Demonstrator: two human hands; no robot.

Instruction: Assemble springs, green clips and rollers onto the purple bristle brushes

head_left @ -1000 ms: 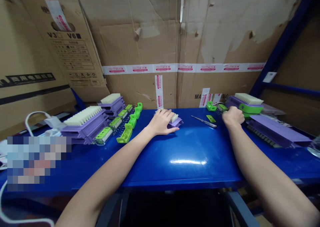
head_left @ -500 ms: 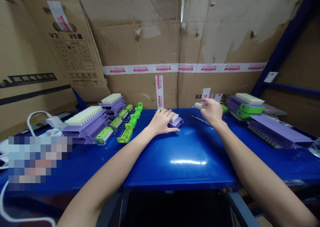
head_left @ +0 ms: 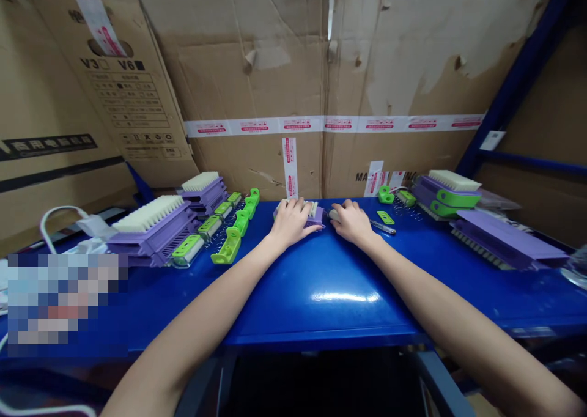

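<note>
My left hand [head_left: 291,221] lies over a purple brush piece [head_left: 312,215] with cream bristles at the far middle of the table. Its fingers rest on top and the thumb stretches along the near side, holding the piece against the table. My right hand [head_left: 352,221] is just right of that piece, its fingers curled round a pale, rounded, handle-like thing [head_left: 334,214]. Most of the pale thing is hidden by the fingers. Behind the right wrist lies a slim tool with a clear handle [head_left: 384,227]. A flat green plate [head_left: 386,217] lies near it.
Purple brushes [head_left: 149,227] are stacked at the left, beside rows of green-topped blocks [head_left: 211,227] and green brackets [head_left: 228,247]. More purple brush parts [head_left: 509,239] and green-sided brushes [head_left: 452,197] stand at the right. Cardboard [head_left: 257,160] walls the back. A white cable [head_left: 46,221] runs at the left.
My right hand has moved left and down with the pale thing, from above the slim tool to beside the purple brush piece. My left hand stays on that piece.
</note>
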